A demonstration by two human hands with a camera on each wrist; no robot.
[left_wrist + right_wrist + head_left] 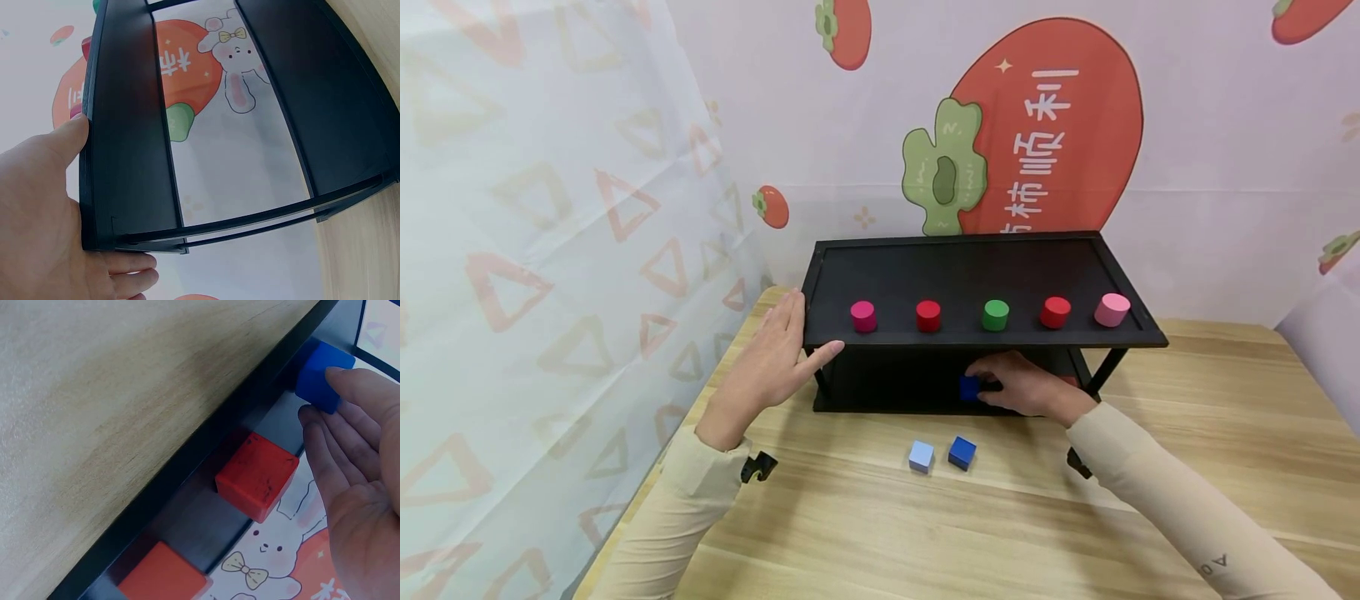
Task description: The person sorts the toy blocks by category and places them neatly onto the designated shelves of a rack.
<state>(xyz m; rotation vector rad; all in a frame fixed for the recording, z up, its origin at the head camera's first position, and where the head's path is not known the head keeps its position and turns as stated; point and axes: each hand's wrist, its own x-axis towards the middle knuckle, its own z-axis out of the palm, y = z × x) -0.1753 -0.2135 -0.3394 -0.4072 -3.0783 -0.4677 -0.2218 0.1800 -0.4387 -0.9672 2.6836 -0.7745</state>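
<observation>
In the head view my right hand (1018, 383) reaches in under the top board of a black two-tier shelf (955, 267). Its thumb and fingers pinch a blue cube (322, 375) at the lower board. Beside that cube, the right wrist view has a red cube (257, 476) with dark marks and an orange-red cube (165, 575) on the same board. My left hand (767, 358) rests against the shelf's left front corner, fingers straight along the side and thumb on the front edge. A light blue cube (921, 457) and a dark blue cube (962, 452) lie on the table before the shelf.
Along the top board's front stand several cylinders: a magenta one (863, 317), a green one (996, 315), a pink one (1112, 309) and red ones (928, 316). The wooden table (850, 533) meets a patterned cloth (835, 125) behind and at the left.
</observation>
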